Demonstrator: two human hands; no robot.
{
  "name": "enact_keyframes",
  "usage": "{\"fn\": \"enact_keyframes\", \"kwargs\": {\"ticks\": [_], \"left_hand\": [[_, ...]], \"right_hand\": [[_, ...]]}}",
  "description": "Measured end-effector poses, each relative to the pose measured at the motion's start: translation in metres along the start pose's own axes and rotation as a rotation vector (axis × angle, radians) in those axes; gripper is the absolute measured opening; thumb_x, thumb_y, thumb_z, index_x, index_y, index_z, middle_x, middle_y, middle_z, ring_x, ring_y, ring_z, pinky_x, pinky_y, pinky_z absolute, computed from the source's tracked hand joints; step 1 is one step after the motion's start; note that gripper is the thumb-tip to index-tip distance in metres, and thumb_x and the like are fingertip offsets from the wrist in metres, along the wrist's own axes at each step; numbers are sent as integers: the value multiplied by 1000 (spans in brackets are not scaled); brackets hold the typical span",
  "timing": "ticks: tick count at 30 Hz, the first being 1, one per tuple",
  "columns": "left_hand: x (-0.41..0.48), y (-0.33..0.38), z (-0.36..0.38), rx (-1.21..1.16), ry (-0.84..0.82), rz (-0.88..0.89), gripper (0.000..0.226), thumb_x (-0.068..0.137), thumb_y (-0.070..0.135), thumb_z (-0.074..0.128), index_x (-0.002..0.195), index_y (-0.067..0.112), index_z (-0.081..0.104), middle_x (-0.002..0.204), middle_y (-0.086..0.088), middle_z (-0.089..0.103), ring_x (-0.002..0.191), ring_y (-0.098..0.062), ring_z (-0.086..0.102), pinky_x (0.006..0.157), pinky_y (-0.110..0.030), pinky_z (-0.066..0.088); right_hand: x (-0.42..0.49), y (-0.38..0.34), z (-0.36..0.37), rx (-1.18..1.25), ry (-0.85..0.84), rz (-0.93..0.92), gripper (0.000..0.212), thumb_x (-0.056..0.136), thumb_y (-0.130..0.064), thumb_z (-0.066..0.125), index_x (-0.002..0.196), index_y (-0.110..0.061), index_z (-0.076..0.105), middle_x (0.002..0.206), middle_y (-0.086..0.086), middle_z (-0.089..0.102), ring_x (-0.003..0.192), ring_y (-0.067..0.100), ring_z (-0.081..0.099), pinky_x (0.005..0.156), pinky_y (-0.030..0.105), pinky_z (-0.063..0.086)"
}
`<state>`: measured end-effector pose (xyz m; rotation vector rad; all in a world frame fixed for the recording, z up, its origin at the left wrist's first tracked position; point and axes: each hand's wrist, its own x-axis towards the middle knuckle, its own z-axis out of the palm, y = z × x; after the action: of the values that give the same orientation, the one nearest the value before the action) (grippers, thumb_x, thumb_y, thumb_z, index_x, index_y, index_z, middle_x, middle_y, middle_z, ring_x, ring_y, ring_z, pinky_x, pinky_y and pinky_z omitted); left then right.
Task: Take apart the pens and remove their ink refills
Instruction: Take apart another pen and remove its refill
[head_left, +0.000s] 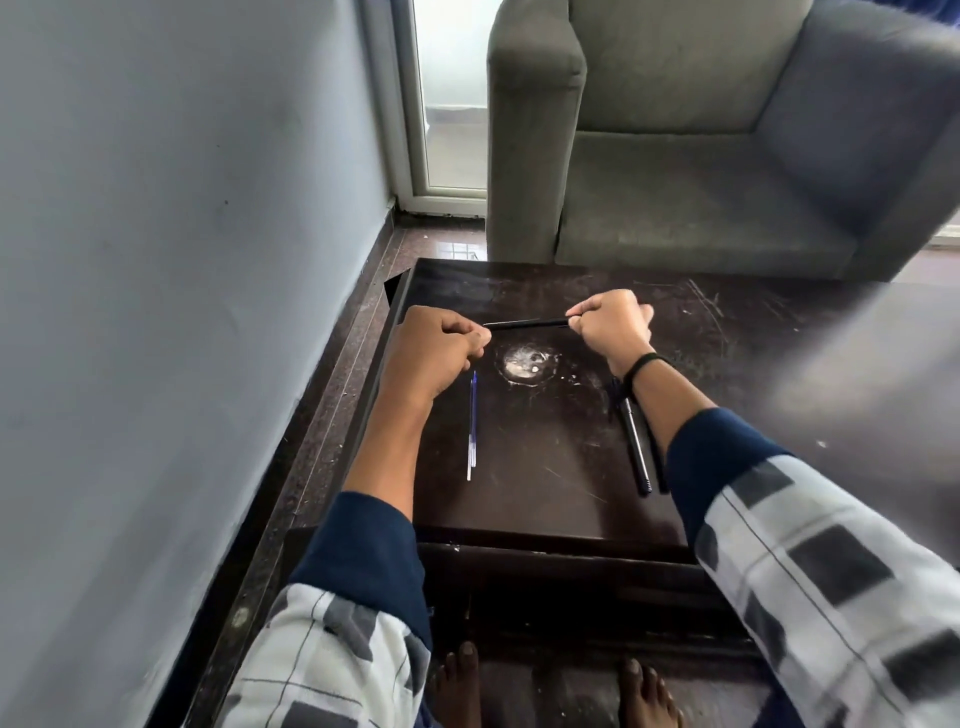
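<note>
— While both fists are up over the table, what else lies around them?

— A clear pen with blue ink (471, 426) lies on the dark table (540, 467) just below the left hand (434, 351), its long axis running toward and away from the person, nearly straight. On the other side a black pen (636, 449) lies partly under the right forearm, tilted slightly, its near end pointing toward the table's front edge. Between them sits a pale scuffed round patch (527, 361) in the tabletop, directly below the held piece.

— And the held one?

— A thin black pen part (524, 323) spans the gap between the hands, lying almost level from left to right, a little higher at the right. The right hand (613, 325) is curled tight with thumb and fingertips pinched on its right end. The left hand is also closed into a fist at the other end; whether its fingers actually grip the tip I cannot tell, since the knuckles cover it.

— Anything on the wrist?

— A black band (641, 364) circles the right wrist. Sleeves are navy cuffs under a checked white and grey fabric.

— The room?

— The table is scratched dark wood. A grey armchair (675, 130) stands just beyond it, a pale blue-grey wall (182, 234) runs along the left, and a glass door (452, 93) shows in the corner. Bare feet (462, 686) rest on the dark floor below.
</note>
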<state>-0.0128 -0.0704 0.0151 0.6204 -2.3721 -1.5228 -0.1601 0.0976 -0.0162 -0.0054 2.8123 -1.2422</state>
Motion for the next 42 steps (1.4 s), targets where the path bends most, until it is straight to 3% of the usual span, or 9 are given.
{"fn": "enact_keyframes", "kwargs": {"ticks": [5,13,17,20,24,33,38,42], "left_hand": [[1,2,5,11,-12,1,10,91,27,72,84,22,77,78,4,77,69,-12,70,76,-32,59],[0,5,8,22,-20,13,10,90,30,72,81,27,75,76,6,76,70,-13,71,80,-37,61],[-1,5,6,30,-16,9,9,91,29,72,83,25,76,77,4,76,68,-12,70,79,-37,61],[0,5,5,34,-20,13,10,92,28,71,83,26,76,78,4,76,70,-13,70,79,-36,61],[-1,6,6,43,-40,22,10,92,29,72,82,28,74,79,4,76,70,-14,70,77,-33,59],[-7,10,11,17,-79,9,8,90,28,73,84,23,76,78,2,77,66,-13,66,76,-31,55],[-7,8,10,26,-81,5,9,88,30,74,81,24,77,75,3,76,64,-14,67,77,-34,56],[-4,4,9,28,-79,-2,10,88,29,74,79,25,76,74,2,76,63,-14,66,76,-35,56]], "right_hand": [[20,-1,14,-58,-10,35,30,92,-20,67,64,-31,67,120,5,64,128,26,34,104,40,34],[26,0,13,-95,-90,48,16,92,-22,70,82,-33,75,116,-3,69,133,28,36,104,44,29],[22,0,9,-14,-69,70,17,86,-24,71,71,-31,73,108,-1,72,132,26,43,109,46,38],[16,7,-3,50,-2,55,16,78,-24,68,64,-31,72,95,-2,73,119,28,57,100,44,49],[-13,20,-33,-115,10,-74,9,83,-27,75,89,-21,78,99,3,75,103,27,66,82,27,45],[-83,43,-57,-548,-56,-219,18,82,-14,68,100,-13,67,106,15,70,99,42,65,79,39,52],[-101,43,-44,-544,-117,-198,29,83,-8,59,110,-15,64,111,13,68,102,41,64,79,40,51],[-108,39,-37,-449,-125,-186,30,80,-9,60,108,-20,62,102,7,68,95,36,63,73,36,46]]}}
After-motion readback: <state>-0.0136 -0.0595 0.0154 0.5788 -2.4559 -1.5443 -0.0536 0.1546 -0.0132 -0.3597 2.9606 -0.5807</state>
